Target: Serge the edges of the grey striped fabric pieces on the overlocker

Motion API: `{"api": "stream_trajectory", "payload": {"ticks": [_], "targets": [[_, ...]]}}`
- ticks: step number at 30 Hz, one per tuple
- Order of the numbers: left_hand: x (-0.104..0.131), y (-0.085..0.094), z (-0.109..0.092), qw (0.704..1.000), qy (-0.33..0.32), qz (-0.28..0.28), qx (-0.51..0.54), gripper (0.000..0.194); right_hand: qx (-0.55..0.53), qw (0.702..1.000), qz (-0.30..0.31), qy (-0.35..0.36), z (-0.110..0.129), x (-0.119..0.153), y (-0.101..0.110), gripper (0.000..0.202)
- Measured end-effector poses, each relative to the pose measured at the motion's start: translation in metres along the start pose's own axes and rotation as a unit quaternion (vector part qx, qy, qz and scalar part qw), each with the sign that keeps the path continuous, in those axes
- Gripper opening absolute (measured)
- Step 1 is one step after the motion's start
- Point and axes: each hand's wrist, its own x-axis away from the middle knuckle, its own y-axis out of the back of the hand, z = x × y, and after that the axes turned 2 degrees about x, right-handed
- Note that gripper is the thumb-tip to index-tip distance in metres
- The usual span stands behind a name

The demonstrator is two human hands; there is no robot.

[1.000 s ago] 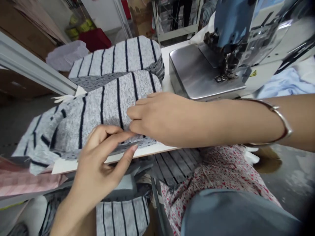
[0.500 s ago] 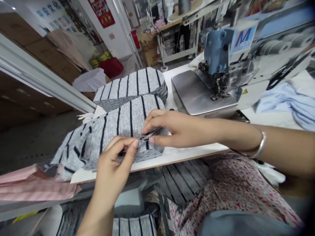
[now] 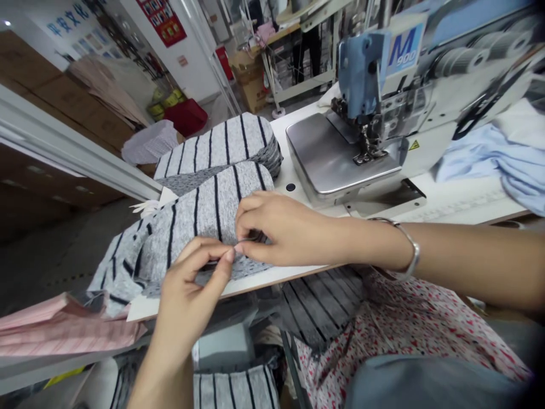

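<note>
Both hands pinch the edge of a striped grey fabric piece point(image 3: 204, 213) on the desk point(image 3: 447, 201). Left hand point(image 3: 191, 295) and right hand point(image 3: 281, 233) fingers clamp it, near a sewing machine point(image 3: 383, 85).

head-worn view, looking forward and down, close over table point(image 3: 447, 200)

Matt, nubby striped knit cloth point(image 3: 204, 213) — glossy smooth steel machine bed point(image 3: 336, 162).
</note>
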Motion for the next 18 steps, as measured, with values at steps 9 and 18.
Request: {"api": "stream_trajectory", "payload": {"ticks": [9,18], "targets": [[0.01,-0.012,0.009,0.993,-0.083,-0.06,-0.05,0.014,-0.084,0.996,-0.014,-0.023,-0.004,-0.007,-0.003,0.011],[0.0,-0.018,0.006,0.989,-0.077,-0.091,-0.09,0.012,-0.111,0.992,-0.034,-0.049,-0.006,-0.008,-0.005,0.008]]}}
